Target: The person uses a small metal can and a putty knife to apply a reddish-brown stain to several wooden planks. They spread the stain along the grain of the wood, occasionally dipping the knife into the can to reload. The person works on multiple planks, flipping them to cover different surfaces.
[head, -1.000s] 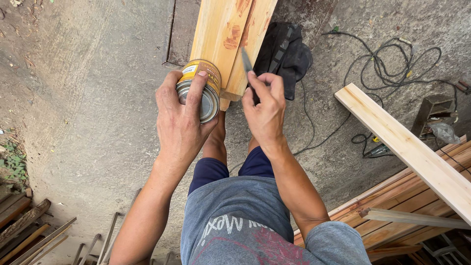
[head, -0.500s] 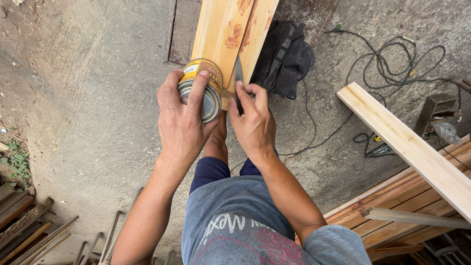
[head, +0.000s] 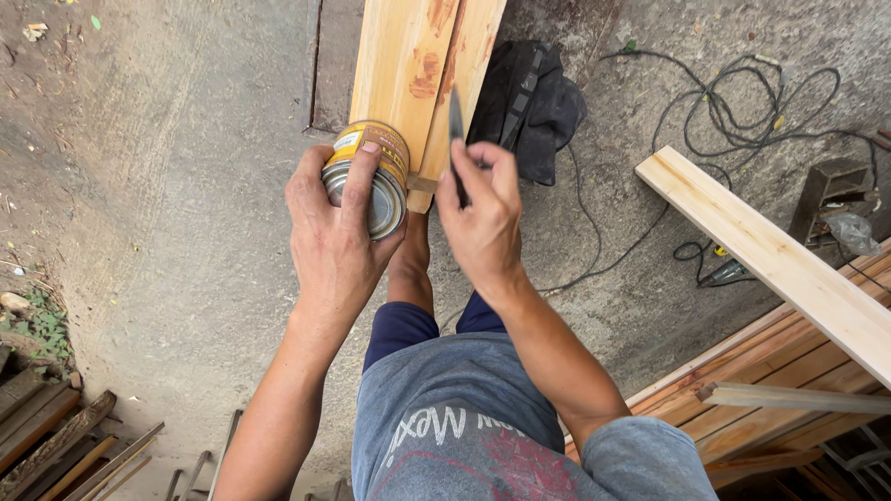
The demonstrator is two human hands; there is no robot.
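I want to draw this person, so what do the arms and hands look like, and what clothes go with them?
Both arms are bare up to short grey-blue T-shirt sleeves. The left hand and right hand wear no gloves, and no rings, watch or bands show. The grey-blue T-shirt has pale lettering and a reddish print. Dark blue shorts show below.

Person is wearing a grey short-sleeved T-shirt showing faded white lettering and a red print. Dark blue shorts are covering the thighs. Forearms are showing bare.
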